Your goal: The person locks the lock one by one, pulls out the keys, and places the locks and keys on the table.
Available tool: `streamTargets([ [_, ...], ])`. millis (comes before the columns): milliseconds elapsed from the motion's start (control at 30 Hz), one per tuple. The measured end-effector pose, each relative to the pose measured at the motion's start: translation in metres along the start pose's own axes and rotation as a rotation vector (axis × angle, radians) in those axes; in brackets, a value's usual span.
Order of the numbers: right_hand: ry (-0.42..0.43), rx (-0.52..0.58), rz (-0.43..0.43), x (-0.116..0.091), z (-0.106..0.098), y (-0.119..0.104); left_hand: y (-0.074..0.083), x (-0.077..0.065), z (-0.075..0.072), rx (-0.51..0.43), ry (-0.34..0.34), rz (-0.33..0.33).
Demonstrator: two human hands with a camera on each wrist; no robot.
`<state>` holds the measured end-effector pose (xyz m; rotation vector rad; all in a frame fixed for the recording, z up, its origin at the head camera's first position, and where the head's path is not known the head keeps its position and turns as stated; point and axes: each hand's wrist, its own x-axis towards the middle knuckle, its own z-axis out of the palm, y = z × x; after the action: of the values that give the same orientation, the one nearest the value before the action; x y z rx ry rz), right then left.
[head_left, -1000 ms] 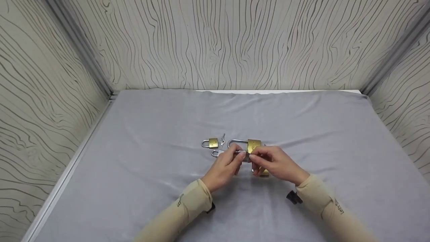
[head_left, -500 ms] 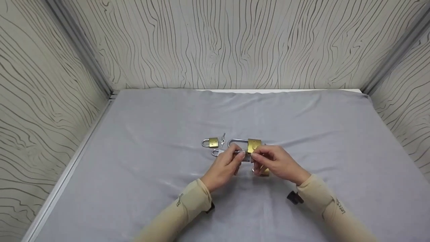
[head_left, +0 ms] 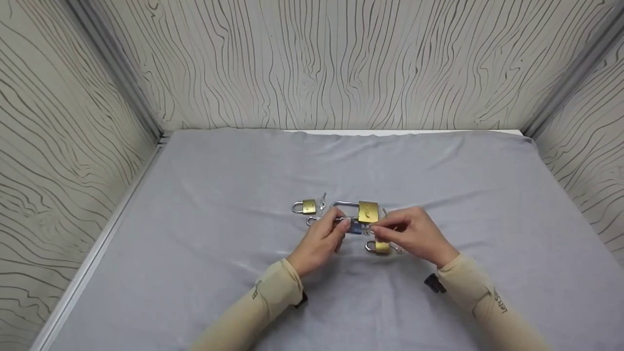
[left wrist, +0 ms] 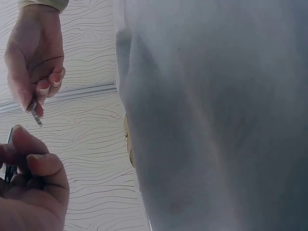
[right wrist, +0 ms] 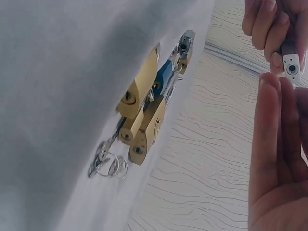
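My left hand (head_left: 319, 239) grips a padlock (right wrist: 291, 67) whose pale end face with a round keyhole shows in the right wrist view. Most of its body is hidden by the fingers. Just to the right, my right hand (head_left: 412, 234) pinches a small key (left wrist: 36, 116), its blade sticking out toward the left hand with a short gap between. Beyond the fingertips lies a large brass padlock (head_left: 368, 211) with a long shackle. A small brass padlock (head_left: 379, 247) rests below the right fingertips. A blue padlock (right wrist: 163, 77) lies among the brass ones.
Another small brass padlock (head_left: 308, 207) lies at the left with keys (head_left: 323, 201) beside it. More keys on rings (right wrist: 108, 163) lie by the padlock bodies. A grey cloth (head_left: 243, 170) covers the table, and patterned panels (head_left: 312, 63) stand behind and at both sides.
My right hand has drawn a little to the right, away from the left hand, with the key. Something blue now shows beside the left fingertips, and the lower brass padlock is more exposed.
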<state>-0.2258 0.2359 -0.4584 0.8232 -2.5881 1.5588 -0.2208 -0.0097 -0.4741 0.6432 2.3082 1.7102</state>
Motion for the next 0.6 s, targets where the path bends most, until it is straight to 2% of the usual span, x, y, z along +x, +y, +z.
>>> streamTargets([
  [167,0.013,-0.175,-0.067,0.000,0.010,-0.002,-0.002,0.000,-0.001,-0.001,-0.005,0.002],
  [300,-0.006,-0.374,-0.197,0.002,0.021,-0.002,-0.003,0.000,-0.001,-0.002,-0.013,0.015],
  [400,-0.021,-0.487,-0.258,0.005,0.029,-0.002,-0.003,0.000,-0.002,-0.007,-0.018,0.019],
  [600,-0.054,-0.688,-0.287,0.008,0.040,0.000,-0.003,0.000,-0.002,-0.012,-0.009,0.011],
])
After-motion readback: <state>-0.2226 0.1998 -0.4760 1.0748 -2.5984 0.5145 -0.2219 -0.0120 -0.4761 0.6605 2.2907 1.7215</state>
